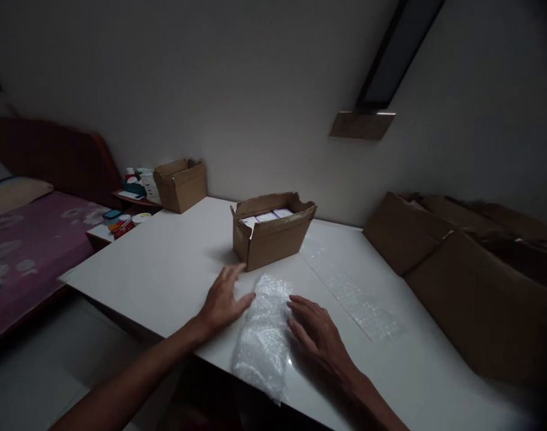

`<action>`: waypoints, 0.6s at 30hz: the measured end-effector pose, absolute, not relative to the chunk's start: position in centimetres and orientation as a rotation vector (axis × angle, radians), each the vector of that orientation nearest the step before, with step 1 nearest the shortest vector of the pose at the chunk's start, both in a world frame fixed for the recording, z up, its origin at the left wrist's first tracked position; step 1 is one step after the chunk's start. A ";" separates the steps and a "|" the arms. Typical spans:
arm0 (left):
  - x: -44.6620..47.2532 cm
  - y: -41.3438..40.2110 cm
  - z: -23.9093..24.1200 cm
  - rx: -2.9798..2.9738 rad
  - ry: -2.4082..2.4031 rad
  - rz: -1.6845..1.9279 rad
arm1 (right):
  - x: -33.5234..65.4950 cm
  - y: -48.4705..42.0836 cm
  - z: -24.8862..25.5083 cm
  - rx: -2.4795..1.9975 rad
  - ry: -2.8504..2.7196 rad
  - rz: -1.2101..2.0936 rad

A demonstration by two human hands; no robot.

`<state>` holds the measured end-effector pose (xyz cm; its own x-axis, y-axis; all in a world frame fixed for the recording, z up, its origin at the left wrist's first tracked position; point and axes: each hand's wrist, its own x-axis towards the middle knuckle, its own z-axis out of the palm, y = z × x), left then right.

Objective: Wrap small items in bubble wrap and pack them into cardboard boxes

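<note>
A folded or rolled length of bubble wrap [265, 335] lies on the white table [175, 272], its near end hanging over the front edge. My left hand [224, 299] is on its left side, fingers apart, the thumb close to the wrap. On the other side my right hand [316, 329] has its fingers stretched toward the wrap, with nothing held. Whether either hand touches the wrap I cannot tell. Just beyond stands an open cardboard box [277, 239] with white and purple packs [269, 217] inside.
A flat clear bubble-wrap sheet [354, 293] lies to the right. Large cardboard boxes [471, 287] fill the right side. Another cardboard box [184, 184] stands at the back left corner, near a bed [44, 239] and small items. A screen [399, 54] hangs on the wall.
</note>
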<state>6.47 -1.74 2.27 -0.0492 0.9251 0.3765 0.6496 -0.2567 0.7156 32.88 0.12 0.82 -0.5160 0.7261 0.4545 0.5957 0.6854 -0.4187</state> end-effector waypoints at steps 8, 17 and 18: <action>5.9 9.8 2.7 1.617 1.742 1.485 | 32.0 0.6 0.9 -1.031 -2.493 0.231; 6.5 5.0 2.9 1.719 1.872 1.333 | 32.3 0.7 0.8 -1.097 -2.392 0.215; 6.8 2.3 2.4 1.934 1.780 1.254 | 32.3 0.6 0.7 -1.076 -2.386 0.201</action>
<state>6.81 2.29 2.43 -0.1030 0.8992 0.4252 0.7032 -0.2365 0.6705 32.28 0.62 0.73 -0.5553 0.7342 0.3907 0.6585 0.6751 -0.3326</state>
